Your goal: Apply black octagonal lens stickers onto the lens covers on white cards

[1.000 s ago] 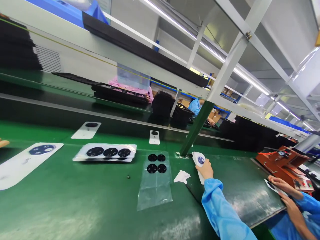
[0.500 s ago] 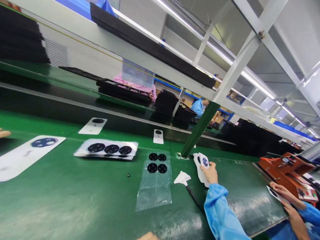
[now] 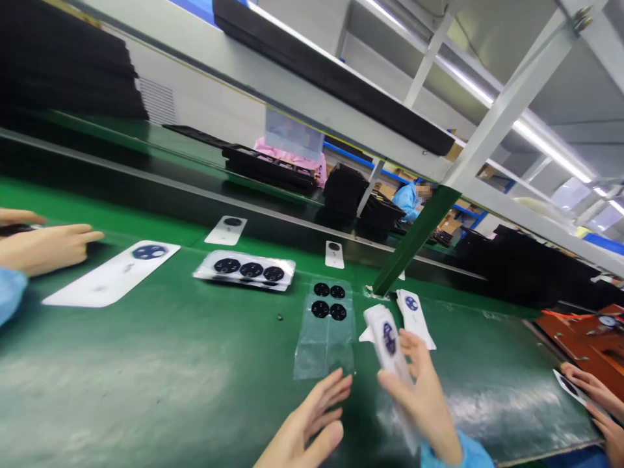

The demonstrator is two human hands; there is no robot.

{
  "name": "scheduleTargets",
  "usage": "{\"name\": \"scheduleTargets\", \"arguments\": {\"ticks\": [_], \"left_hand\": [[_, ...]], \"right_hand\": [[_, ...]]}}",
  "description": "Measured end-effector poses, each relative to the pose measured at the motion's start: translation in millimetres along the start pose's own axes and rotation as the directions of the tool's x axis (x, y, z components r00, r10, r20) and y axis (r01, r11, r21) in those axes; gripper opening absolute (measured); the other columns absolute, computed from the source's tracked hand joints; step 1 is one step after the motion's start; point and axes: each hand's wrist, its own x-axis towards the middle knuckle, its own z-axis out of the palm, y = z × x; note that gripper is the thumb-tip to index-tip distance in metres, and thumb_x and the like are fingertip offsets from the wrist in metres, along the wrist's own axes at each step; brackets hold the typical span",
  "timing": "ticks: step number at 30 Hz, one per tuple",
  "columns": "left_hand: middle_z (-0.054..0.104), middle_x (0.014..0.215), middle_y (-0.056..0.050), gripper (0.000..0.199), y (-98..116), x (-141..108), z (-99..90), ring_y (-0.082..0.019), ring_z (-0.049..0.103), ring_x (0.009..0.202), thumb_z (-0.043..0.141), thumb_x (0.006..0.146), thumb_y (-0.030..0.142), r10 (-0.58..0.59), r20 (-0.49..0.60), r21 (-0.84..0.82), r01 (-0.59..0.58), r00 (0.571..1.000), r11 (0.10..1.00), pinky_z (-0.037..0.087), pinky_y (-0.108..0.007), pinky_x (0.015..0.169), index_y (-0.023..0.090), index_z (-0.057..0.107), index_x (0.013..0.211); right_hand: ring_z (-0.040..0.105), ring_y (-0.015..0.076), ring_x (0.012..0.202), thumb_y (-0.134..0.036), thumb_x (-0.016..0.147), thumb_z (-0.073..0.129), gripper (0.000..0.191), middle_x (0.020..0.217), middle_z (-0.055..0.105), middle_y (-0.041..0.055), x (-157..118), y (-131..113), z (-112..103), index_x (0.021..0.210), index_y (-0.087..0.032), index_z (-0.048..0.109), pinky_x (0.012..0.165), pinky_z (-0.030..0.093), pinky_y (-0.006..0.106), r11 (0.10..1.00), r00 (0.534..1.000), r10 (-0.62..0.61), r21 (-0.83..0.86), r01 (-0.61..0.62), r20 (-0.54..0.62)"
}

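Note:
My right hand [image 3: 424,390] grips a white phone back panel [image 3: 389,335] with a dark round camera patch, tilted upright and slightly blurred; whether more than one panel is in it I cannot tell. My left hand [image 3: 309,422] is open, fingers stretched toward the held panel, touching nothing. Just beyond its fingertips lies a clear plastic sheet [image 3: 324,351] bearing several black discs [image 3: 320,309]. Behind the right hand, a small stack of white panels [image 3: 414,317] rests beside the green post. A white scrap [image 3: 366,334] shows partly behind the held panel.
A co-worker's hands [image 3: 49,247] are at the left near a large white panel [image 3: 117,273]. Another co-worker's hands [image 3: 592,390] hold a panel at the right. A bagged stack with black discs [image 3: 244,270] lies mid-bench. The green post [image 3: 416,240] rises from the bench.
My right hand has lifted a panel off the stack and brought it left and nearer. My left hand has risen into view. The left co-worker's hands have come in, and the view has turned left.

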Motion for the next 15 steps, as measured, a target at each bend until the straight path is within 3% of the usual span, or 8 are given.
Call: {"name": "scheduleTargets", "arguments": {"ticks": [3, 5, 7, 11, 15], "left_hand": [[0.057, 0.129, -0.007, 0.056, 6.9, -5.4, -1.2, -0.028, 0.049, 0.123, 0.057, 0.080, 0.059, -0.094, -0.155, -0.184, 0.065, 0.984, 0.981, 0.039, -0.041, 0.105, 0.027, 0.056, 0.126], [0.062, 0.123, -0.007, 0.056, 12.0, -12.5, -11.5, -0.030, 0.051, 0.120, 0.061, 0.077, 0.057, -0.151, -0.241, -0.217, 0.098, 0.959, 0.971, 0.041, -0.042, 0.102, 0.025, 0.058, 0.123], [0.065, 0.116, -0.008, 0.057, 17.0, -21.9, -25.9, -0.031, 0.057, 0.112, 0.066, 0.075, 0.055, -0.200, -0.283, -0.233, 0.135, 0.938, 0.963, 0.047, -0.042, 0.095, 0.023, 0.059, 0.121], [0.066, 0.112, -0.009, 0.056, 25.8, -39.5, -53.7, -0.028, 0.061, 0.105, 0.068, 0.075, 0.050, -0.223, -0.384, -0.164, 0.171, 0.896, 0.971, 0.050, -0.036, 0.088, 0.019, 0.055, 0.120], [0.063, 0.117, -0.010, 0.049, 35.2, -50.2, -80.7, -0.027, 0.058, 0.109, 0.054, 0.084, 0.051, -0.186, -0.397, 0.014, 0.209, 0.899, 0.978, 0.050, -0.034, 0.087, 0.017, 0.051, 0.119]], "right_hand": [[0.060, 0.0292, 0.105, -0.035, 0.054, 0.081, 0.083, 0.120, 0.057, 0.0075, -44.7, 0.4, 60.2, 0.127, -0.030, 0.042, 0.088, 0.050, 0.040, 0.966, 0.984, 0.034, 0.245, -0.076, 0.173], [0.058, 0.0301, 0.108, -0.032, 0.054, 0.082, 0.084, 0.121, 0.058, 0.0080, -57.7, 5.2, 90.5, 0.128, -0.030, 0.043, 0.090, 0.049, 0.041, 0.922, 0.966, 0.071, 0.353, -0.158, 0.248], [0.060, 0.0297, 0.106, -0.034, 0.058, 0.081, 0.071, 0.114, 0.063, 0.0087, -60.1, 7.9, 110.6, 0.122, -0.026, 0.050, 0.089, 0.049, 0.041, 0.862, 0.942, 0.113, 0.440, -0.251, 0.317], [0.065, 0.0279, 0.093, -0.042, 0.061, 0.080, 0.045, 0.095, 0.072, 0.0080, -57.0, -1.4, 127.5, 0.096, -0.019, 0.066, 0.085, 0.051, 0.038, 0.745, 0.868, 0.198, 0.505, -0.435, 0.455], [0.064, 0.0293, 0.099, -0.045, 0.059, 0.082, 0.051, 0.100, 0.072, 0.0086, -56.4, -10.4, 121.5, 0.099, -0.017, 0.068, 0.088, 0.050, 0.039, 0.686, 0.851, 0.333, 0.515, -0.514, 0.405]]}}
